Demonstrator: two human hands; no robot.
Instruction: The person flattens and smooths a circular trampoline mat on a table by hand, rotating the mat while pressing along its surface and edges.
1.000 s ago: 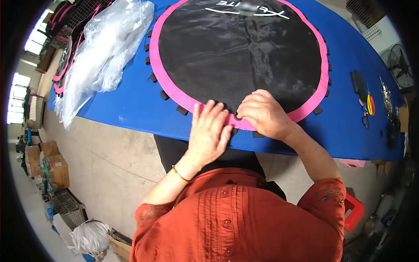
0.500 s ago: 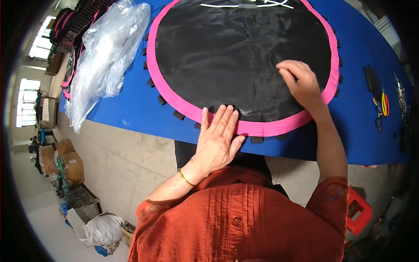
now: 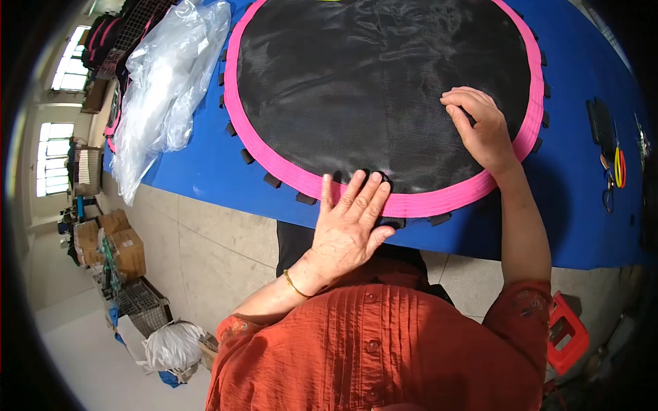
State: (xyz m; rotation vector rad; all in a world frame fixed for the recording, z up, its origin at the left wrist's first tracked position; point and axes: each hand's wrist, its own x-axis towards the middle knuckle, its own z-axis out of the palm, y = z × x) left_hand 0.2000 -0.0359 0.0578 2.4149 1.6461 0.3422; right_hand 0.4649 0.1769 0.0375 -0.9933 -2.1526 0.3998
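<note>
A round black mesh trampoline mat [image 3: 308, 89] with a pink border band [image 3: 442, 203] and black webbing loops [image 3: 272, 180] lies on the blue table. My left hand [image 3: 346, 229] rests flat on the near part of the band, fingers spread, fingertips just reaching the black mesh. My right hand [image 3: 483, 127] is over the right side of the mat, its fingers curled toward the thumb. Whether a small thing is pinched there, I cannot make out. The mat's far edge is cut off by the top of the view.
Clear plastic sheeting [image 3: 168, 89] lies at the left of the blue table [image 3: 199, 188]. Yellow-and-red handled scissors [image 3: 619, 168] and a black item [image 3: 600, 123] lie at the right. Cardboard boxes [image 3: 127, 250] and a red plastic stool [image 3: 569, 332] are on the floor.
The view has shifted slightly, and the white strips at the mat's far side have left it. My left hand's fingers are spread wider on the band. My right hand stays curled over the mat.
</note>
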